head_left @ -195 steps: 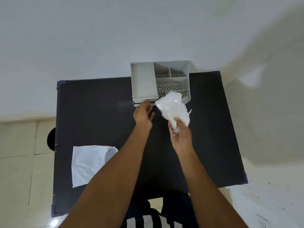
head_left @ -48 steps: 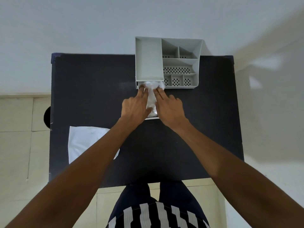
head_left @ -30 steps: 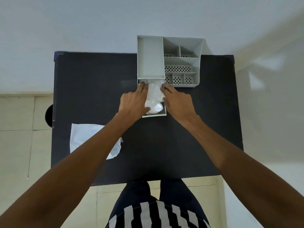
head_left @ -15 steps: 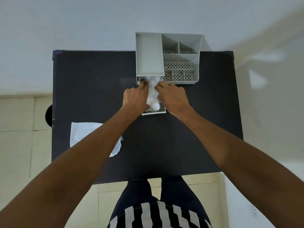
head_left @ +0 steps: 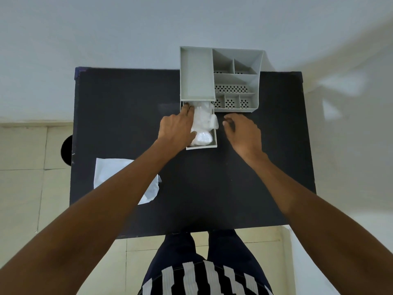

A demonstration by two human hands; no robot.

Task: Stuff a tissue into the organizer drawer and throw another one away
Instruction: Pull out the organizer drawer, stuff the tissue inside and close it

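Note:
A grey desk organizer (head_left: 196,73) stands at the far edge of a black table (head_left: 234,177). Its small drawer (head_left: 202,146) is pulled out toward me and holds a crumpled white tissue (head_left: 203,124). My left hand (head_left: 176,128) lies over the drawer's left side, fingers pressing against the tissue. My right hand (head_left: 242,133) hovers just right of the drawer, fingers curled and apart, holding nothing. A second white tissue (head_left: 110,173) lies flat at the table's left front, partly hidden by my left forearm.
The organizer's right half has several small perforated compartments (head_left: 231,102). A white wall rises behind the table. A dark round object (head_left: 67,150) shows past the table's left edge, over pale floor tiles. My legs stand at the table's near edge.
My right hand has come off the tissue and moved right, away from the drawer. My left hand stays on the tissue in the drawer.

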